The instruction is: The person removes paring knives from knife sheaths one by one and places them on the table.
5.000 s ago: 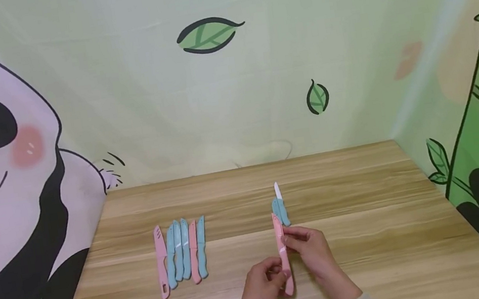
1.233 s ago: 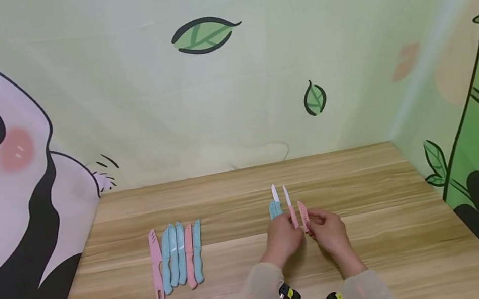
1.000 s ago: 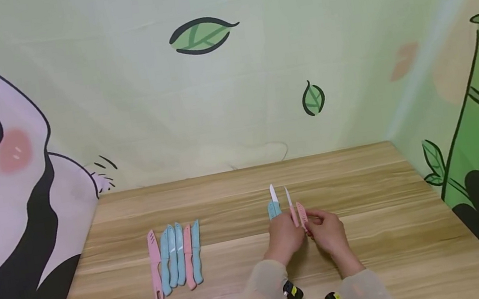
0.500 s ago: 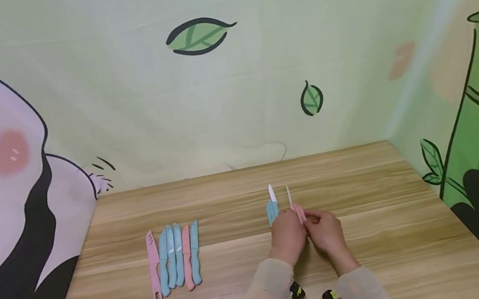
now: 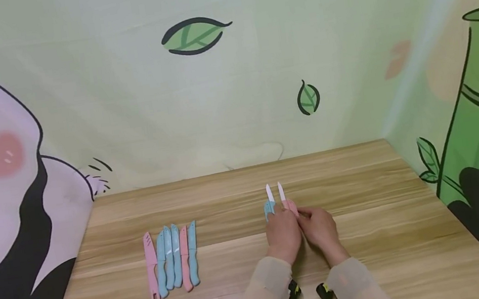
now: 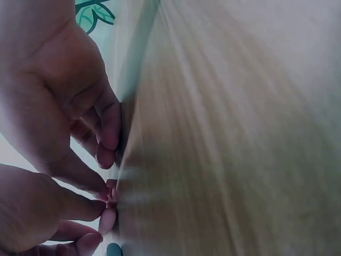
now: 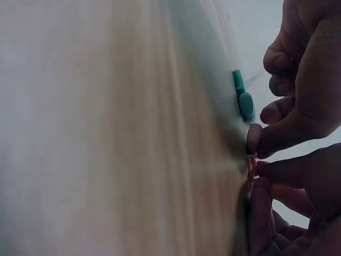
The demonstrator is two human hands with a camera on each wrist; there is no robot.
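In the head view a small pink knife [image 5: 281,192] lies with its pale blade pointing to the back wall. My left hand [image 5: 283,235] covers its handle, fingers bent around it at the table. Beside it on the right, my right hand [image 5: 319,227] pinches the pink blade sheath [image 5: 292,206] by its near end. Sheath and knife lie side by side. Just left of them is a blue knife [image 5: 270,194] with a bare blade, its blue sheath [image 5: 268,209] alongside. Both wrist views show the fingertips of the two hands meeting low over the tabletop; a teal handle [image 7: 246,104] shows past them.
At the left of the wooden table [image 5: 356,194] lies a row of sheathed knives, several blue ones [image 5: 169,256], a pink one [image 5: 185,259] and a larger pink one [image 5: 151,269]. A cloth backdrop [image 5: 120,84] with cartoon prints rises behind the table edge.
Five seconds ago both hands held the pink knife in its sheath. Since then the sheath has come off, and over the last second it has moved left, up against the knife.
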